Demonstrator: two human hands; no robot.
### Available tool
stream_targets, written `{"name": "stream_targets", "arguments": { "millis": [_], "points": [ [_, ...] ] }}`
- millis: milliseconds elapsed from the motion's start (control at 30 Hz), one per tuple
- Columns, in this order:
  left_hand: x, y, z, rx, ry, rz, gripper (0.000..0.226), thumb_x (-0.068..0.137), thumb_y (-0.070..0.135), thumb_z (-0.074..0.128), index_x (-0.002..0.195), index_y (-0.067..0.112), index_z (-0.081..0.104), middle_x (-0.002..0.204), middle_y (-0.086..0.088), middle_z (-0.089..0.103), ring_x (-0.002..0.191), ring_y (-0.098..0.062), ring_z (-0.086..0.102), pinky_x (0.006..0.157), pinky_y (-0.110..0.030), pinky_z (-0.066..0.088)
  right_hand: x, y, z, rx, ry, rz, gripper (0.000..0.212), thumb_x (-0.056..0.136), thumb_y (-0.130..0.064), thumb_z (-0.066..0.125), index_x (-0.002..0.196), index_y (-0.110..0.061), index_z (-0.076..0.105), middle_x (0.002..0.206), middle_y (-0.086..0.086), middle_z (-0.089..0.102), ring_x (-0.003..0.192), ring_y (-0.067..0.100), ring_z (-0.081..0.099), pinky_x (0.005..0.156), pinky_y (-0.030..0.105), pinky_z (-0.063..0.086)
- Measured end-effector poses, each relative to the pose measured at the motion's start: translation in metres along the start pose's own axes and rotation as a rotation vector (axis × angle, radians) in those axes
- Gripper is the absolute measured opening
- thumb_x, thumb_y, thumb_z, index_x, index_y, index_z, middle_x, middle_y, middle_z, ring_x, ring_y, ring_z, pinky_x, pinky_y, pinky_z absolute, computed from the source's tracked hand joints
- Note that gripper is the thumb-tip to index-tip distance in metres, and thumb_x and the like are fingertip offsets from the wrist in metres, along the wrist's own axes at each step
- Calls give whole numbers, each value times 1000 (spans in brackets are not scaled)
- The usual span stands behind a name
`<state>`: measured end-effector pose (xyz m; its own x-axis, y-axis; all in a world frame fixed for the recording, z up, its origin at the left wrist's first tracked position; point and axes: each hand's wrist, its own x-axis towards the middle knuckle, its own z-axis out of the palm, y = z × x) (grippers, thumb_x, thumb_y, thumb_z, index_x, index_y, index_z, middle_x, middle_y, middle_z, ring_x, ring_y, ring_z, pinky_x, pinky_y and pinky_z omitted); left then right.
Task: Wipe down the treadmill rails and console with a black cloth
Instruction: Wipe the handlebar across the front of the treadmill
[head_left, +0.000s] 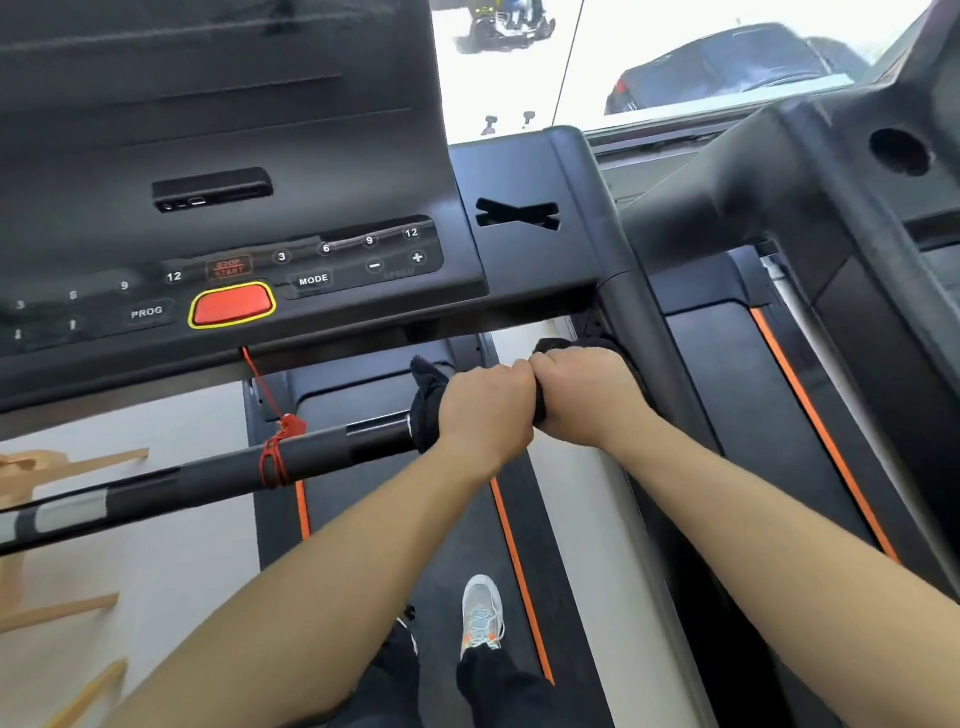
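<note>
The black cloth (429, 387) is wrapped around the treadmill's front cross rail (218, 470), near where the bar meets the right upright (639, 332). My left hand (485, 402) and my right hand (582, 392) grip the cloth side by side, knuckles touching, both closed around the bar. Cloth ends stick out left of my left hand and behind my right hand. The console (234, 275) with its red stop button (232, 304) sits just above and left of my hands.
A red safety cord (272, 457) is tied around the rail left of my hands. A second treadmill frame (810, 171) stands close on the right. The belt (467, 545) and my shoe (482, 610) are below. Light wooden pieces (57, 462) lie at the left.
</note>
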<state>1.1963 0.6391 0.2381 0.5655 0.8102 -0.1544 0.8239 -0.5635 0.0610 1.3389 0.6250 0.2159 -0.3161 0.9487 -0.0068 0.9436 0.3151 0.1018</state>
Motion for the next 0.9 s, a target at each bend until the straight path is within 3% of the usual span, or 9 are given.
{"name": "stream_targets", "arguments": {
  "millis": [167,267,333,400,500,600,667,767,900],
  "points": [
    [2,-38,-25,-274,-432,-67,32,72,43,71,89,18,60,79,0,61,68,-21,58,56,-31,40,52,1,-46,282,-850,49,26,61,-39,76,80,-23,66,75,-2,69,69,21,68,63,36,58],
    [-3,-71,-28,-424,-650,-138,32,69,43,74,84,18,62,81,-3,67,68,-17,62,54,-30,45,75,-23,-52,452,-1013,34,33,60,-32,80,88,-17,70,83,3,73,77,24,72,76,43,62],
    [-13,-85,-30,-399,-633,-142,30,71,44,73,85,20,61,80,-1,66,67,-16,62,54,-30,46,72,-41,-52,445,-901,-21,29,66,-35,78,85,-21,63,79,-1,69,74,22,68,62,34,55],
    [-30,-86,-22,-240,-441,-133,28,74,46,69,87,24,57,77,4,62,66,-17,60,54,-29,41,52,-57,-40,274,-495,-47,27,67,-41,74,83,-25,58,71,-6,62,66,21,63,55,29,41],
    [-51,-73,7,53,-1,-103,26,77,35,70,92,20,55,77,0,63,65,-26,64,52,-32,35,11,-63,-9,36,125,-74,24,68,-21,74,81,-18,54,70,1,57,62,28,57,55,35,33],
    [-43,-51,23,111,239,-37,31,67,19,80,85,16,54,68,-3,61,54,-27,61,47,-31,29,-7,-35,2,-82,202,3,23,70,-11,70,80,-16,50,70,4,55,63,29,54,57,37,35],
    [-23,-30,11,4,109,-40,26,75,25,74,94,16,57,79,-4,65,66,-29,65,51,-32,33,-6,-14,-9,-79,42,45,29,66,-19,75,76,-18,47,68,2,59,60,29,57,54,35,41],
    [17,-21,-13,-250,-355,-45,29,76,38,72,93,18,59,82,-1,62,73,-24,63,59,-33,45,21,9,-34,94,-515,57,27,67,-40,70,81,-21,58,76,-3,66,63,22,59,56,29,45],
    [47,-37,-25,-603,-888,-73,34,71,33,81,98,18,70,90,-2,72,80,-20,71,71,-31,58,66,24,-49,399,-1081,74,32,61,-29,81,89,-16,75,84,3,75,76,22,72,74,40,62]
  ]
}}
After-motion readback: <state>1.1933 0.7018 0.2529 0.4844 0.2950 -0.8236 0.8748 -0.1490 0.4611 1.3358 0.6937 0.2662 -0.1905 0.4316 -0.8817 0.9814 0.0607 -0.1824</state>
